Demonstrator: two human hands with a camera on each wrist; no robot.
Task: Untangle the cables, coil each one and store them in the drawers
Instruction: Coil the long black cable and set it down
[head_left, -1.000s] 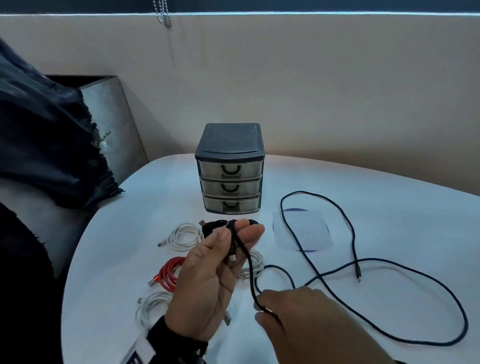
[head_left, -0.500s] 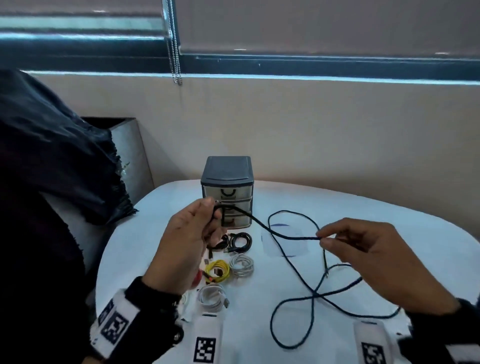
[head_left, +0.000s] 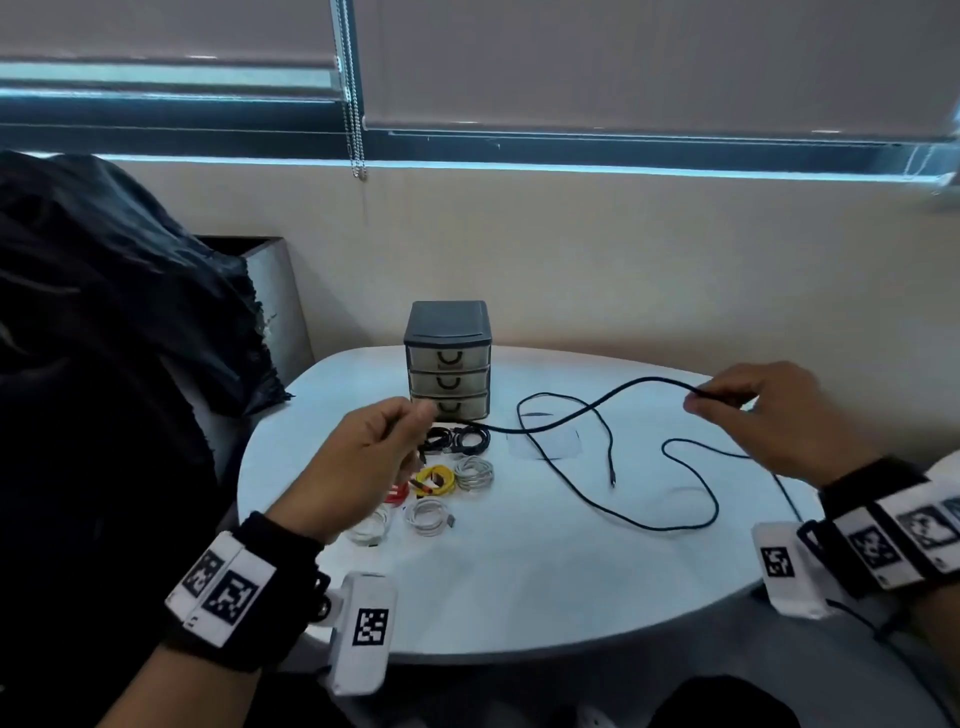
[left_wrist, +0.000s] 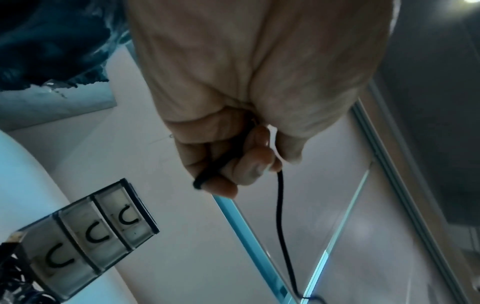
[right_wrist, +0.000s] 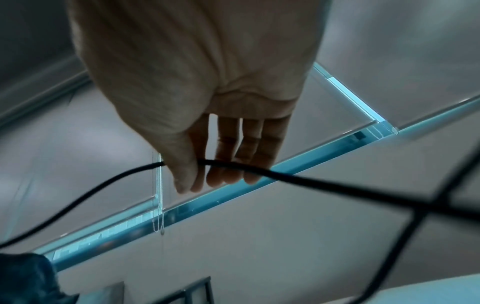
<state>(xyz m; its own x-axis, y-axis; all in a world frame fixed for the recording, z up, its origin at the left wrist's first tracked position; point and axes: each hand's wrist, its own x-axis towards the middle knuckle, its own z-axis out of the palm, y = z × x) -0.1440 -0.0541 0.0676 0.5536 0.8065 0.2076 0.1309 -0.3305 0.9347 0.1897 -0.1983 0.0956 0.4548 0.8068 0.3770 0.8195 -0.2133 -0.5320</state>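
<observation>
Head view is showing the black cable (head_left: 587, 410) running left to right between the left hand (head_left: 363, 457), gripping its end, and the right hand (head_left: 753, 410), pinching it midway.

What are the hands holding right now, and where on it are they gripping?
Both hold the long black cable. The left hand grips it near one end; the right hand pinches it farther along, between thumb and fingers.
</observation>
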